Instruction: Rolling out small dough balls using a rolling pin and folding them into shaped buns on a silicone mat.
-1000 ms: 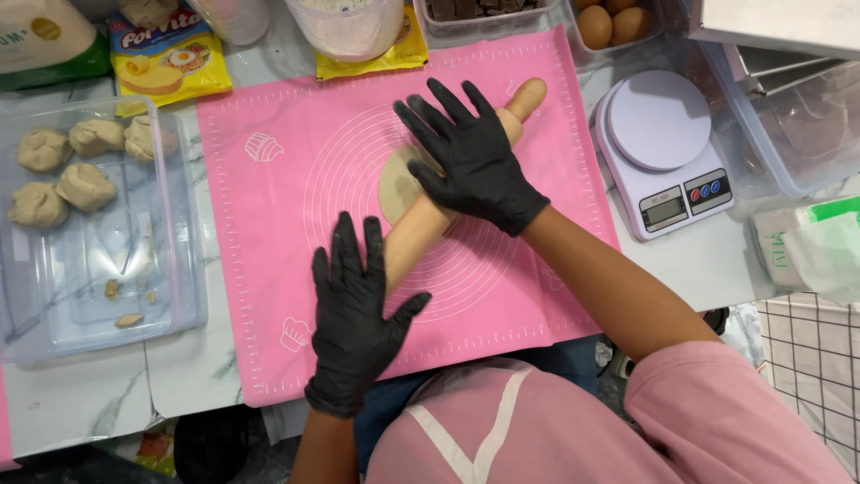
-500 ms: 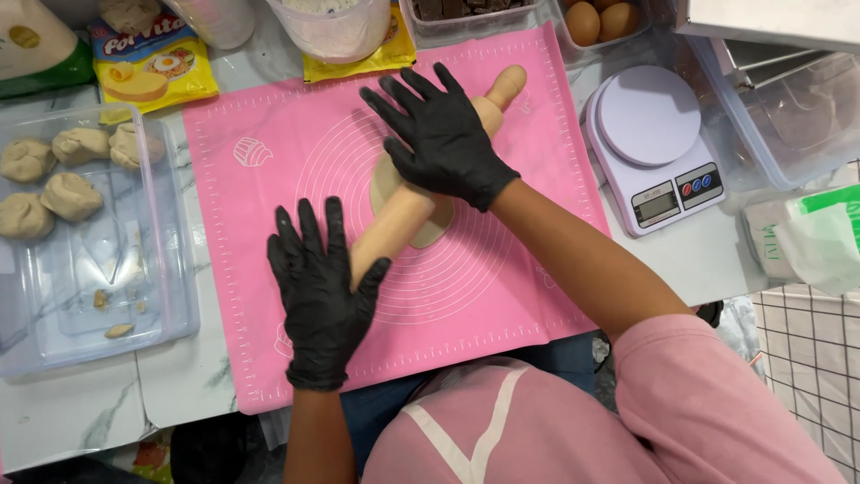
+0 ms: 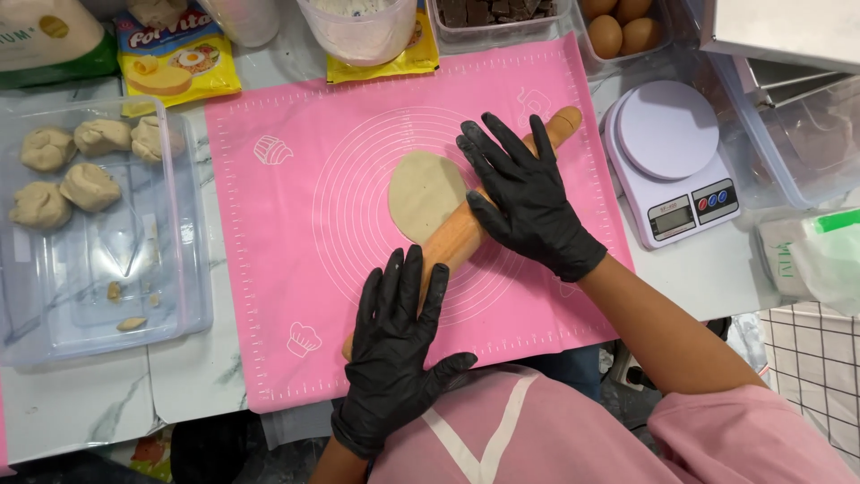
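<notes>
Wooden rolling pin [image 3: 461, 235] under gloved hands [image 3: 528, 202]

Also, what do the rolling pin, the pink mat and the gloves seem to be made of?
Rolling pin: probably wood, tan, matte, unpainted.
Pink mat: likely silicone, thin, lies flat, printed guide circles.
Gloves on left hand and right hand: thin black nitrile or latex, slight sheen, tight wrinkles.

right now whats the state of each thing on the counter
dough: rolled flat, oval, partly under the pin
rolling pin: lying diagonally, both hands on it
left hand: gloved, flat on pin
right hand: gloved, flat on pin
clear bin: open, five dough lumps inside
scale: nothing on its platform
</notes>
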